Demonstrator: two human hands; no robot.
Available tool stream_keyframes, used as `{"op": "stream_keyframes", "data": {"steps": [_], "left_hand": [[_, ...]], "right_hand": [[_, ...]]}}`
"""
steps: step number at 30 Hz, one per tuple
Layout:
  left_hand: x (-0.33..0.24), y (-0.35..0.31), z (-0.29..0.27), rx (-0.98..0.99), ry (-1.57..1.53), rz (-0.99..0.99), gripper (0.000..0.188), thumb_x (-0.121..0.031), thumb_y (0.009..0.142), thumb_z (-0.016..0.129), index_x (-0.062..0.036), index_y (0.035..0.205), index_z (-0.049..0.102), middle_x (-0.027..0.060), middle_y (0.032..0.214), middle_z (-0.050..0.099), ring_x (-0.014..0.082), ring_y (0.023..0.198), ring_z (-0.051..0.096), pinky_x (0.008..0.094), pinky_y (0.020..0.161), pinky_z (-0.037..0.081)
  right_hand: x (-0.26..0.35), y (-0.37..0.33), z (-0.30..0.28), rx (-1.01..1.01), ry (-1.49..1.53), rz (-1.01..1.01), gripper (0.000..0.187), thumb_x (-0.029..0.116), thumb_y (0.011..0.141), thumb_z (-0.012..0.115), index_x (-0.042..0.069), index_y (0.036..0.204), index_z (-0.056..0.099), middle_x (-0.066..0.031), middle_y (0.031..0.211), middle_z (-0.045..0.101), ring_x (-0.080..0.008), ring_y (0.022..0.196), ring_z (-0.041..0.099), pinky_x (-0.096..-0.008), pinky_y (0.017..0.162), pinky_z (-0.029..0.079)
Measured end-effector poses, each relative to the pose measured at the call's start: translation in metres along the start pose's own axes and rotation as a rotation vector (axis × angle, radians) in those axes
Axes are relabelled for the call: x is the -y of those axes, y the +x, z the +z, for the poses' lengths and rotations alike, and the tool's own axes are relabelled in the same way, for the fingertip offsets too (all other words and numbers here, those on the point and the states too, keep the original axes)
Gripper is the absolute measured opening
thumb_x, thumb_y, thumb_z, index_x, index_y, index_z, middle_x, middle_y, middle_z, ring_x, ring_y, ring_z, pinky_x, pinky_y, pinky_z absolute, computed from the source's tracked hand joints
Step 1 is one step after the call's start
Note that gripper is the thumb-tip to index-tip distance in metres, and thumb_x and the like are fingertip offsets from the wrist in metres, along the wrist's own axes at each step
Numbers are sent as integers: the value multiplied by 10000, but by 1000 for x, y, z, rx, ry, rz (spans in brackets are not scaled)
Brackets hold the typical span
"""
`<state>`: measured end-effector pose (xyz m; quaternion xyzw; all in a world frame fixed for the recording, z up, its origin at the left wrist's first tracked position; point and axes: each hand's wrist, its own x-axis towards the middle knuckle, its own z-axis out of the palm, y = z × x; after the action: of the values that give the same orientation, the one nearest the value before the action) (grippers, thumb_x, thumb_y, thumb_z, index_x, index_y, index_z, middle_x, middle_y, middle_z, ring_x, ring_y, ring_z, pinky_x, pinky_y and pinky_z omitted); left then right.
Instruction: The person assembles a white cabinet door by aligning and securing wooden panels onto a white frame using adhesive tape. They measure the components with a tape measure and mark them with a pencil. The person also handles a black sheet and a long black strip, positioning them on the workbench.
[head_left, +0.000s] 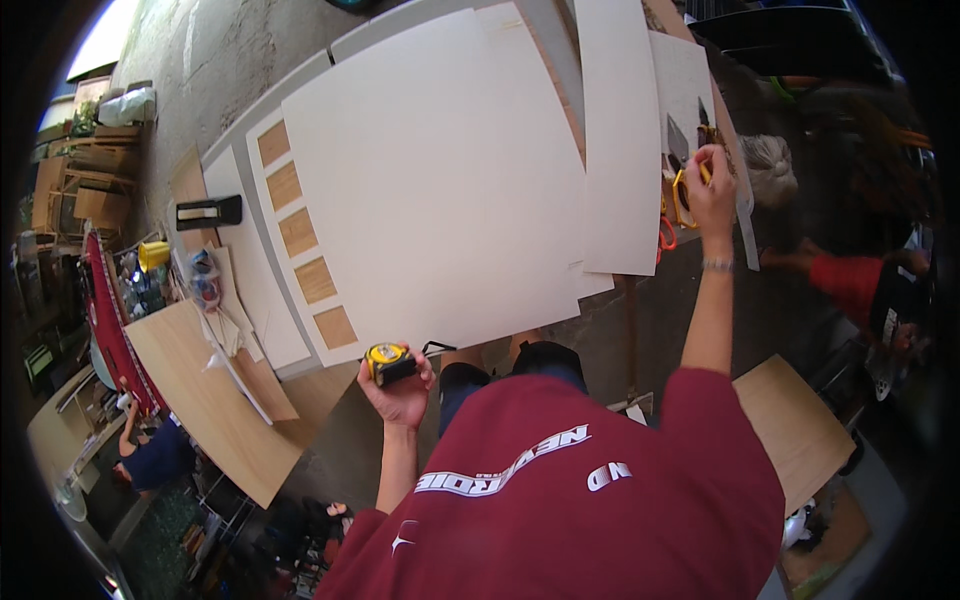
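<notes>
In my left hand (pixel 402 398) lies a yellow and black tape measure (pixel 388 360), gripped at the near edge of the large white sheet (pixel 430 190). A dark strap hangs out beside it. My right hand (pixel 713 200) reaches far to the right, its fingers closed on a yellow-handled tool with a dark tip (pixel 704 122); the fingers hide most of its handle. Just left of that hand are a pair of yellow-handled scissors (pixel 684 200) and the red handle (pixel 667 234) of another tool. A long white panel (pixel 620 140) lies between the sheet and these tools.
Several wood-coloured rectangles (pixel 297 231) line the sheet's left side. A black block-like object (pixel 209 212) sits at the left, near a clear bag of items (pixel 204 278). A wooden board (pixel 215 385) stands lower left. Other people are at the far left (pixel 160 455) and far right (pixel 850 290).
</notes>
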<state>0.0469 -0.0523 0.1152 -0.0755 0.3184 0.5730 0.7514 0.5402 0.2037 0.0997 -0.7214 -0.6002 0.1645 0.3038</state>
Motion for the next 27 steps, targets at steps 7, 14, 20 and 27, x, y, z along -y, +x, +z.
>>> {"op": "stream_keyframes", "data": {"steps": [7, 14, 20, 27], "left_hand": [[58, 36, 42, -141, 700, 365, 677, -289, 885, 766, -134, 1372, 321, 206, 1334, 526, 288, 1068, 639, 377, 869, 570], [94, 76, 9, -168, 921, 625, 746, -9, 831, 752, -129, 1370, 251, 244, 1443, 415, 290, 1360, 418, 392, 1087, 449], [80, 98, -30, -383, 1021, 824, 688, 66, 848, 697, -143, 1354, 281, 210, 1461, 417, 233, 1231, 519, 353, 1015, 501], [24, 117, -75, -447, 1145, 940, 720, 35, 824, 791, -131, 1345, 324, 179, 1395, 449, 216, 1190, 518, 346, 985, 529]], "right_hand": [[180, -208, 79, 849, 739, 73, 279, 14, 932, 643, 17, 1211, 644, -125, 976, 717, -216, 898, 705, -328, 800, 549], [152, -250, 145, 768, 1168, 508, 280, 55, 923, 687, 30, 1193, 616, 6, 1033, 629, -60, 885, 567, -235, 739, 490], [125, -238, 162, 780, 1087, 479, 259, 47, 895, 728, 50, 1141, 647, 21, 960, 618, -55, 875, 559, -227, 778, 483], [30, -196, 111, 385, 408, 110, 152, -64, 865, 682, 25, 988, 673, 0, 873, 650, -81, 752, 551, -248, 675, 462]]}}
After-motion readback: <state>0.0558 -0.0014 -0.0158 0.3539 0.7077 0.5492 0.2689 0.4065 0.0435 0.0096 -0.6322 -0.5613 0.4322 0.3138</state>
